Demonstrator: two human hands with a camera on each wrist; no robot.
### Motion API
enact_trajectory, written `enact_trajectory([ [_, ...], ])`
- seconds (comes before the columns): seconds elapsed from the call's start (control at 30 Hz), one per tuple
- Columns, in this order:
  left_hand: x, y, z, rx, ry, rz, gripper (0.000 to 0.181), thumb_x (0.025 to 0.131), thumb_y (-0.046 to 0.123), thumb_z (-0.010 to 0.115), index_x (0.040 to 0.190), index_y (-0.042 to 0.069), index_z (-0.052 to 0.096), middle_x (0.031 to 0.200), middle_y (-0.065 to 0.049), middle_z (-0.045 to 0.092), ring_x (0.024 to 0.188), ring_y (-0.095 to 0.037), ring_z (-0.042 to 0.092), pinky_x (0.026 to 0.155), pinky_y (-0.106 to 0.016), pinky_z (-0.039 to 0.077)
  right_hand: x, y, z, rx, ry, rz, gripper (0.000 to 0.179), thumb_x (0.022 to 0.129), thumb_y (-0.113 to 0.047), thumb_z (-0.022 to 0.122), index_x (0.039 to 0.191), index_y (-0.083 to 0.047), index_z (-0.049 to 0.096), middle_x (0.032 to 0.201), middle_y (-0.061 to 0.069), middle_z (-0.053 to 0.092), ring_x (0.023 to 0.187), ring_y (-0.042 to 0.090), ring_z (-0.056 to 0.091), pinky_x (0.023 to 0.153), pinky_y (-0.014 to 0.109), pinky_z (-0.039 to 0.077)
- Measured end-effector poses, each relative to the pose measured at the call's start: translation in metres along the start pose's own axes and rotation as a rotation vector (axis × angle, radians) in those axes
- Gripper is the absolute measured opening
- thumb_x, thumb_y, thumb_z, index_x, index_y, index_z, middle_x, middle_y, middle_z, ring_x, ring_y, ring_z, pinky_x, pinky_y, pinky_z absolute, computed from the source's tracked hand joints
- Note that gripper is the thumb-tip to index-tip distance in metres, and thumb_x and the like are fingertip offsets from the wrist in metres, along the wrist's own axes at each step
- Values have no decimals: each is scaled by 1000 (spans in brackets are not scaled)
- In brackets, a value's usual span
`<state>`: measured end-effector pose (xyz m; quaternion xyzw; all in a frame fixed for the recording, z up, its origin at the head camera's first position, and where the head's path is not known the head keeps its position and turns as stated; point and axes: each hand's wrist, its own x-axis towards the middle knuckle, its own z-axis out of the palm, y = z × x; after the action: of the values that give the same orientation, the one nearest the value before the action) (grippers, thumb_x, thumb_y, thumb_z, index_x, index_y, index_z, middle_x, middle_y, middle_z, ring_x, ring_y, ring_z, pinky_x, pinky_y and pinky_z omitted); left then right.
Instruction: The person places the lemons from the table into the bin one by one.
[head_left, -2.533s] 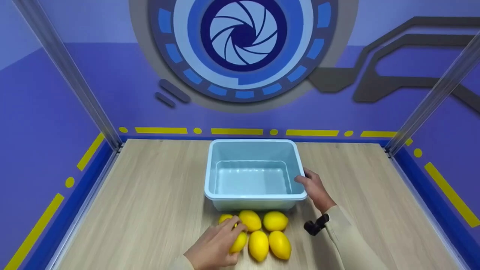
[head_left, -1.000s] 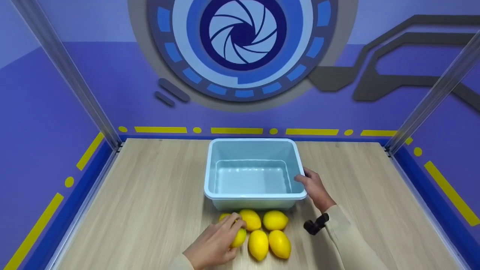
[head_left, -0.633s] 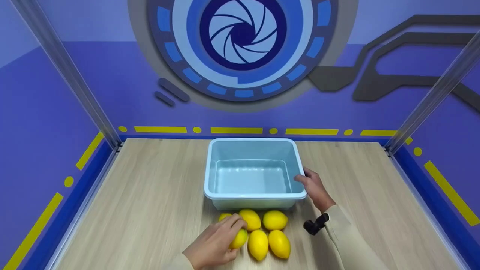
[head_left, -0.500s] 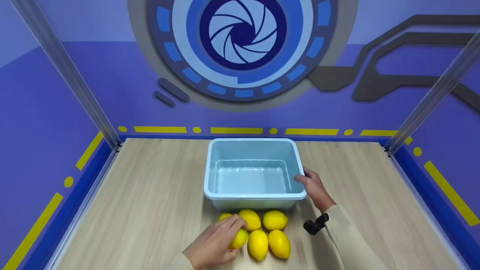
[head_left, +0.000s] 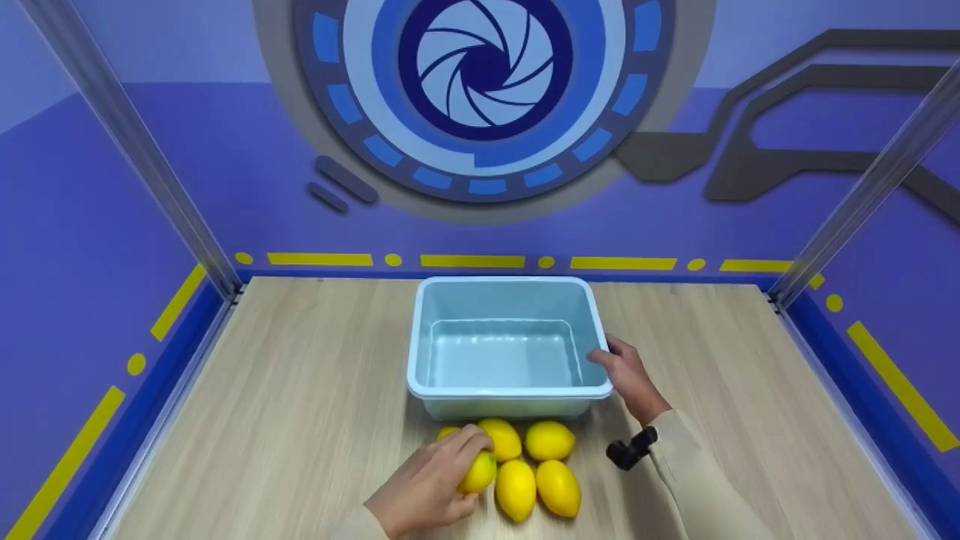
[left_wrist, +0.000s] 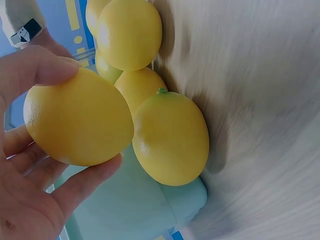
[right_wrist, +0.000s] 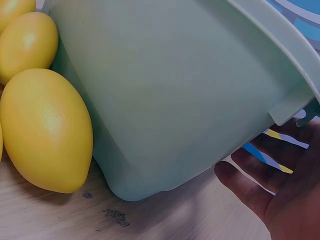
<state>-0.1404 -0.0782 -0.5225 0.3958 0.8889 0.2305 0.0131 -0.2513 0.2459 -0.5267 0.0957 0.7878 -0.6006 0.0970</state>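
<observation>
My left hand [head_left: 431,480] pinches a yellow lemon [left_wrist: 82,117] between thumb and fingers, at the left end of a cluster of lemons. In the head view this lemon [head_left: 478,472] shows a greenish tip. Just beyond it in the left wrist view lies another lemon [left_wrist: 172,140] with a green stem end, mostly hidden by the hand in the head view. My right hand [head_left: 628,375] grips the right rim of a light blue plastic tub [head_left: 510,393], thumb over the edge. From the right wrist, fingers [right_wrist: 245,187] show below the rim along the outer wall.
More lemons lie in two short rows before the tub, including a back-right lemon [head_left: 550,440] and a front-right lemon [head_left: 559,489]. Nothing lies inside the tub. The wooden tabletop [head_left: 300,390] ends at a blue back wall [head_left: 247,165], with metal posts at both corners.
The lemon under my left hand has turned and risen slightly, bringing its greenish tip into sight. My right hand and the tub keep their place.
</observation>
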Motion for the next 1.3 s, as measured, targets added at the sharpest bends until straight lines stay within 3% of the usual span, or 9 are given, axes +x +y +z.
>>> enact_trajectory([
  [0.27,0,0,-2,-3,15,2,51,75,19,75,119,16,50,111,7,51,86,-4,50,74,-16,49,-1,0,1,13,3,-11,61,96,-17,47,151,-3,27,153,21,34,132,33,43,115,49,33],
  [0.57,1,2,-6,-17,46,-7,52,76,21,78,120,16,50,117,6,51,97,-6,52,85,-21,52,0,0,1,7,-6,-11,61,95,-18,47,151,-5,28,155,18,33,138,32,39,117,49,29],
  [1.03,2,3,-9,-4,142,50,52,75,23,79,119,19,51,117,7,52,103,-6,53,91,-24,52,-2,-2,2,2,-4,-14,63,94,-18,48,152,-6,25,156,18,31,139,32,37,118,49,28],
  [1.3,3,4,-9,-18,165,19,50,78,26,77,120,19,50,117,7,51,104,-6,52,93,-26,52,-4,-2,2,1,11,-24,60,94,-17,47,150,-3,30,153,20,35,132,32,42,115,50,32],
])
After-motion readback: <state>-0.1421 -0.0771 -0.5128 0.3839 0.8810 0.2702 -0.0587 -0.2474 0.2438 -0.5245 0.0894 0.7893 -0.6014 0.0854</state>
